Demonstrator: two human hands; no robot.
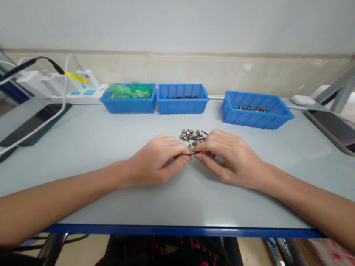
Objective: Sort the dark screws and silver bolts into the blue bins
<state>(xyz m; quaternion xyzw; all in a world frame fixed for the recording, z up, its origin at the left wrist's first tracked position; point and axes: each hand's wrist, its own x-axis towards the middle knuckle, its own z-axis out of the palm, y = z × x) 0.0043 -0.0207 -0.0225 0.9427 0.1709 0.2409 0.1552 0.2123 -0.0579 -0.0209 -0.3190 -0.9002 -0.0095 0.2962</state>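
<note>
My left hand (159, 159) and my right hand (231, 156) meet over the middle of the grey table (160, 203). Between the fingertips of both hands runs a thin dark screw (193, 153), pinched at each end. Just beyond the fingers lies a small pile of brass-coloured fasteners (188, 135) with dark screws (199, 138) beside them. My right fingers partly cover this pile.
Along the wall stand a blue bin with green bags (129, 106), a blue bin with dark screws (182, 106) and a blue bin with brownish parts (255, 117). Phones (32, 124) (343, 129) lie at both sides. A power strip (79, 98) with cables sits back left.
</note>
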